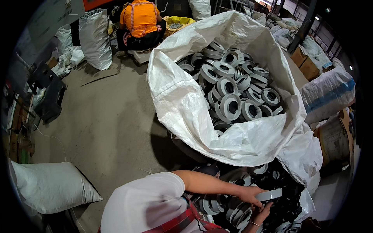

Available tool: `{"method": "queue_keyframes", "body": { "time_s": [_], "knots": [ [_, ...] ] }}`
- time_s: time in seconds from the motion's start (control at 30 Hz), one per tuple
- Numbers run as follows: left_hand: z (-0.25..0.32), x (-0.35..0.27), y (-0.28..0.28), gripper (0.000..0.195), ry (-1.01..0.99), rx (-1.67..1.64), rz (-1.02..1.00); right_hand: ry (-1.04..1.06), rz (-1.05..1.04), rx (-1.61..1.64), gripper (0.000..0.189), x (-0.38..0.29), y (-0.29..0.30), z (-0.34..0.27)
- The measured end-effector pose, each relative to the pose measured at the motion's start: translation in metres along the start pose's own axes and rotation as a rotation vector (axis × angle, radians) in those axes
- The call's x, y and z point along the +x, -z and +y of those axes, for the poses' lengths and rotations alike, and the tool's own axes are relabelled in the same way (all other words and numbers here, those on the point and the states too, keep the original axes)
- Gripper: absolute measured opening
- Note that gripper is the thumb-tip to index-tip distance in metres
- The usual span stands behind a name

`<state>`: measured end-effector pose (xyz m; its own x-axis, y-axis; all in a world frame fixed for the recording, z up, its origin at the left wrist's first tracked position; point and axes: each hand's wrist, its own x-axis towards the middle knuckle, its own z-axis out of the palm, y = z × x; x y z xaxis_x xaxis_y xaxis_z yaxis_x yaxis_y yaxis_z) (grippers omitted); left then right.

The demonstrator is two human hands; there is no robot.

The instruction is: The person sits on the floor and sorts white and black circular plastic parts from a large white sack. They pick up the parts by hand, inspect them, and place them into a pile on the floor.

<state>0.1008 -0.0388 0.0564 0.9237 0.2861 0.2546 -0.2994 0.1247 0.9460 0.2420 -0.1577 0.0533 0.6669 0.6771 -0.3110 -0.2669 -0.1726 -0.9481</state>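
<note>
A grey plastic ring (270, 194) stands edge-on at the lower right, and my left hand (251, 195) grips its near end. From below, my right hand (261, 215), with a bracelet at the wrist, meets the same ring with its fingers. Part of the right hand's grip is hidden. Below and beside my hands lie several loose grey rings (214, 204). A heap of small black plastic parts (287, 204) spreads just past the held ring.
A large white woven sack (180, 107), full of grey rings with black centres (230, 106), stands ahead. A person in an orange shirt (140, 19) squats at the back. Stuffed sacks (96, 40), a black plastic stool (48, 93) and a white sack (52, 186) line the left.
</note>
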Motion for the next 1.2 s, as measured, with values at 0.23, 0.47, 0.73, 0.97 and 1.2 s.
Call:
{"method": "queue_keyframes", "body": {
  "time_s": [0.23, 0.47, 0.73, 0.97, 1.2],
  "knots": [
    [0.015, 0.003, -0.003, 0.075, 0.011, -0.022, 0.011, 0.168, 0.03, -0.25, 0.071, 0.01, 0.001, 0.021],
    [-0.023, 0.013, -0.005, 0.077, -0.089, 0.15, 0.087, 0.33, 0.135, -0.232, 0.067, 0.019, 0.008, 0.042],
    [-0.001, 0.008, -0.012, 0.078, -0.003, 0.134, 0.017, 0.321, -0.04, -0.196, 0.06, 0.019, 0.043, 0.048],
    [-0.009, 0.033, -0.017, 0.086, -0.083, 0.278, -0.027, -0.05, 0.001, -0.025, 0.06, 0.015, 0.071, 0.028],
    [0.043, 0.075, -0.007, 0.086, -0.23, 0.754, 0.138, 0.133, 0.669, -1.623, 0.065, -0.018, 0.137, -0.005]
  ]
}}
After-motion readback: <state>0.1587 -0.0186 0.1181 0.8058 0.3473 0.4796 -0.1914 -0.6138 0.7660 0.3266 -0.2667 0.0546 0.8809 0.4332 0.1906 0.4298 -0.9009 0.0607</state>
